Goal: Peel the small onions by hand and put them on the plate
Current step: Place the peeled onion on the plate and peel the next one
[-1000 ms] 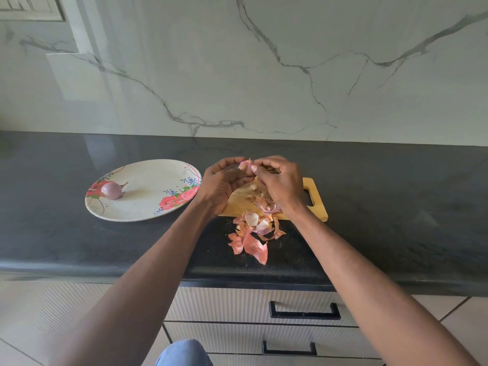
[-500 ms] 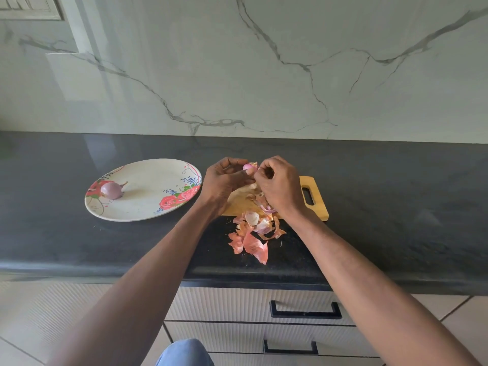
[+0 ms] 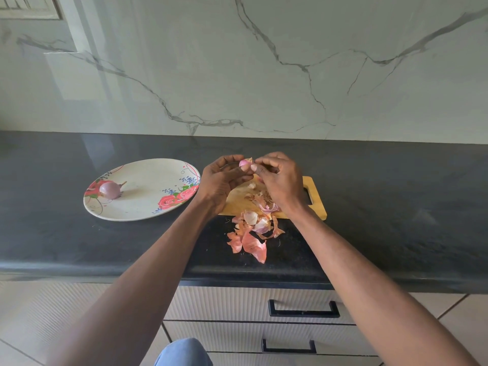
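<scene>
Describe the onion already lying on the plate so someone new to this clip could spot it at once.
On the dark countertop, left of the wooden cutting board, sits a white floral plate. Near its left rim lies one peeled purple onion, whole and smooth, with a short stem, unlike the loose peels piled by the board.

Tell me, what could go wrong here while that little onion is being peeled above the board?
The small onion is only pinched between the left hand and right hand, so it may slip and roll across the dark counter. The peel scraps already spill off the cutting board toward the counter's front edge and might drop to the floor. The peeled onion sits near the plate rim and could roll if bumped.
</scene>
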